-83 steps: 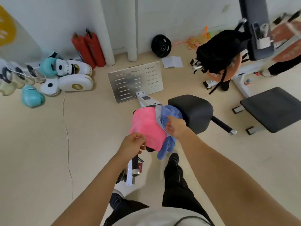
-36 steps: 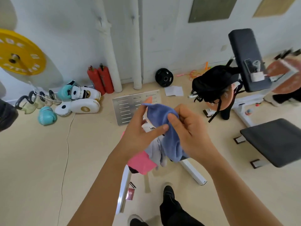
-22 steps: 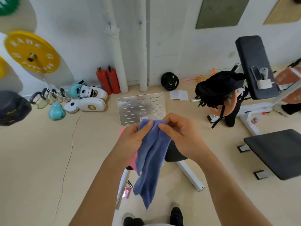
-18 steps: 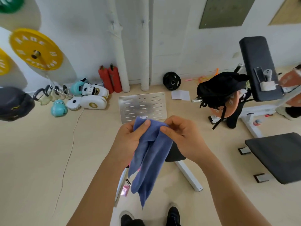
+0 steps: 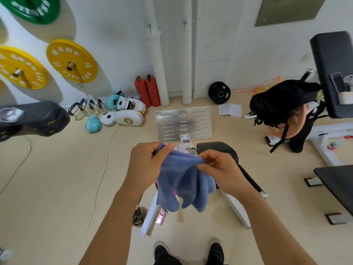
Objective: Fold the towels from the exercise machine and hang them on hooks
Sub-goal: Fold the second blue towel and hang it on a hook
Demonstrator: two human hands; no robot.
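A blue towel (image 5: 183, 180) hangs in front of me, held up by its top edge. My left hand (image 5: 145, 163) pinches the left end of that edge, and my right hand (image 5: 219, 169) pinches the right end. The cloth sags between them in loose folds. Below it stands the exercise machine, with a black padded roller (image 5: 217, 150) and a white frame (image 5: 150, 217). A sliver of pink towel (image 5: 174, 192) shows behind the blue one. Two small hooks (image 5: 150, 26) sit high on the white wall.
A metal footplate (image 5: 183, 122) lies on the floor ahead. Red extinguishers (image 5: 148, 91), boxing gloves and pads (image 5: 122, 113) line the wall at left. Yellow weight plates (image 5: 71, 61) hang on the wall. A black bag (image 5: 280, 102) and benches (image 5: 336, 180) are at right.
My hands have drawn apart along the towel's top edge, spreading the blue cloth wider. The camera has tilted up, showing more wall.
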